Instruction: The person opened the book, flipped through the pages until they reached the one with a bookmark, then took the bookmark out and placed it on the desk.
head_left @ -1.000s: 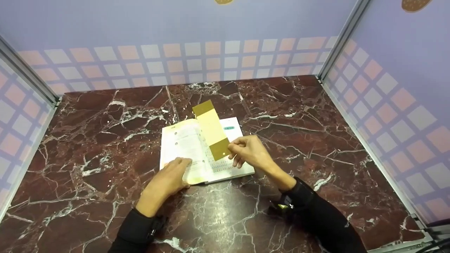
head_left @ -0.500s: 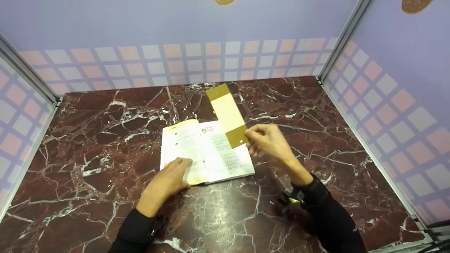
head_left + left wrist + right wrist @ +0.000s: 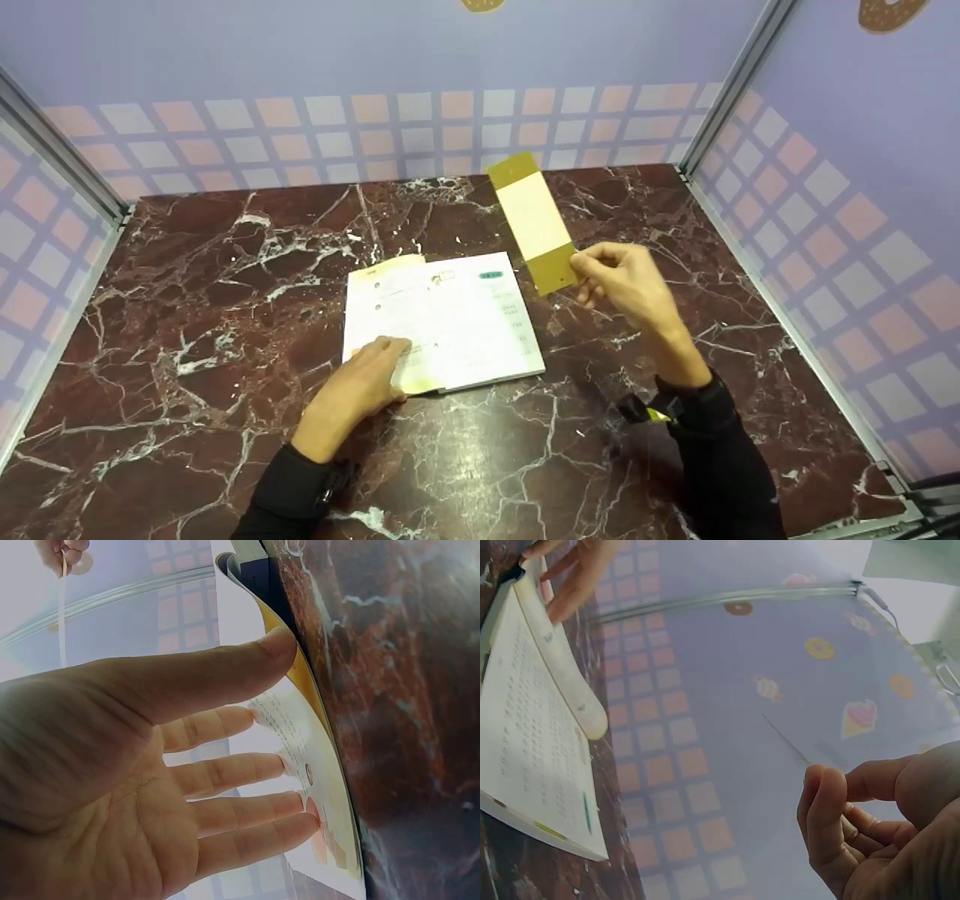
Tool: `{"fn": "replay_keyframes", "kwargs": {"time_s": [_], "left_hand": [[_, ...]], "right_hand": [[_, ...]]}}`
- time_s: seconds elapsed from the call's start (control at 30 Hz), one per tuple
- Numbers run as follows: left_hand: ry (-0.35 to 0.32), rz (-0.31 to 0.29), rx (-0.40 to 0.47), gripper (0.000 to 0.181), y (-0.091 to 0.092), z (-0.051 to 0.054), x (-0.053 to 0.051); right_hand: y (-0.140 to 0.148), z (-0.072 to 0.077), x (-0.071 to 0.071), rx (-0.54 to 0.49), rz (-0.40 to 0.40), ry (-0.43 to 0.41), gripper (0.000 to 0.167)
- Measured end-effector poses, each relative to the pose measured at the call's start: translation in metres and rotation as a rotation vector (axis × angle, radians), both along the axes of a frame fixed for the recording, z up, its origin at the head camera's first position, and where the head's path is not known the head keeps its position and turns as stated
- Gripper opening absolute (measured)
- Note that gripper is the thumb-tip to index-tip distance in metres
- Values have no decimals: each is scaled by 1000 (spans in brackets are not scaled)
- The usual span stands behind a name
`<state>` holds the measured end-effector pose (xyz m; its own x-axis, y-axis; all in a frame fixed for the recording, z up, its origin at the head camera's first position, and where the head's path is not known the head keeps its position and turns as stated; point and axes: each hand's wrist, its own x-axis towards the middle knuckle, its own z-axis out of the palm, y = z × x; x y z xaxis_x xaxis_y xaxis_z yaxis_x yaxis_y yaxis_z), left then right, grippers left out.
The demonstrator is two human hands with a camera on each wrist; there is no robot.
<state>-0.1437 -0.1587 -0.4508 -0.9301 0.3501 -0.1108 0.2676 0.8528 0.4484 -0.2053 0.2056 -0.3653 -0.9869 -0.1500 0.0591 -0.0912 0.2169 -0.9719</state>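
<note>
An open book [image 3: 484, 330] lies on the table, its printed pages facing up. My left hand [image 3: 356, 386] rests on the lower part of the left page; in the left wrist view its fingers [image 3: 232, 772] are straight, fingertips on the paper, with the thumb at the near page edge. Up and to the right of the book, my right hand [image 3: 630, 289] pinches a bookmark [image 3: 534, 217] by its lower right edge, between thumb and fingers. This long card has olive-gold ends, a pale yellow middle and a small hole near the held end. The right wrist view shows it edge-on as a thin line.
The book lies near the middle of a dark red marbled table [image 3: 225, 315]. Lilac panels [image 3: 360, 52] with pink and white squares stand behind and at both sides, joined by metal posts [image 3: 727, 82].
My right hand has lifted the bookmark off the open pages, up and to the right, so both pages now show. My left hand has stayed in place.
</note>
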Motion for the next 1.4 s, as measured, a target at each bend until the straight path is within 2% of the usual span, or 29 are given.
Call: {"fn": "replay_keyframes", "kwargs": {"time_s": [0.43,0.53,0.77,1.1,1.4], "left_hand": [[-35,8,-6,71,1,1,-2],[-32,8,-6,71,1,0,-2],[-17,-2,-6,70,1,0,-2],[-25,-5,-6,68,1,1,-1],[-9,-15,-2,67,0,1,-1]], "right_hand": [[53,22,-5,181,-36,-73,27],[63,25,-6,156,-46,-92,30],[81,30,-5,-2,-72,-157,26],[105,34,-2,55,-76,-161,24],[122,29,-7,89,-60,-168,17]]}}
